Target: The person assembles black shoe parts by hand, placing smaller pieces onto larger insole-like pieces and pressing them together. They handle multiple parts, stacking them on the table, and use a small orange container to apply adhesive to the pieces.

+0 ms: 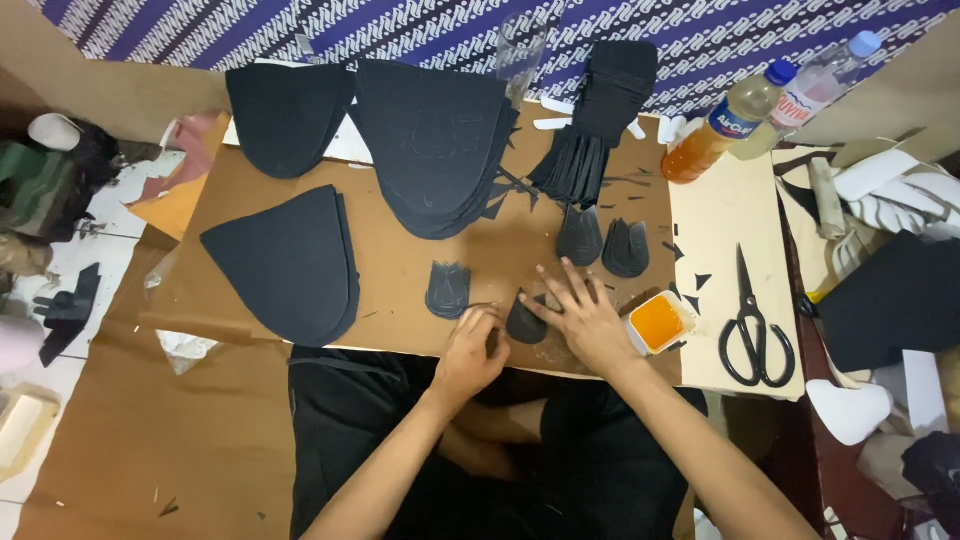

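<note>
— So, where are your hands?
— Your right hand (585,318) lies spread flat, pressing a small black cut piece (525,322) onto the brown board (400,270). Your left hand (472,350) is curled, fingers pinching that piece's edge.
— Nearby?
— Orange glue tub (658,321) just right, black scissors (752,322) beyond.

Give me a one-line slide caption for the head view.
Both hands, left hand and right hand, press a small black cut piece on a brown board, beside an orange glue tub and black scissors.
</note>
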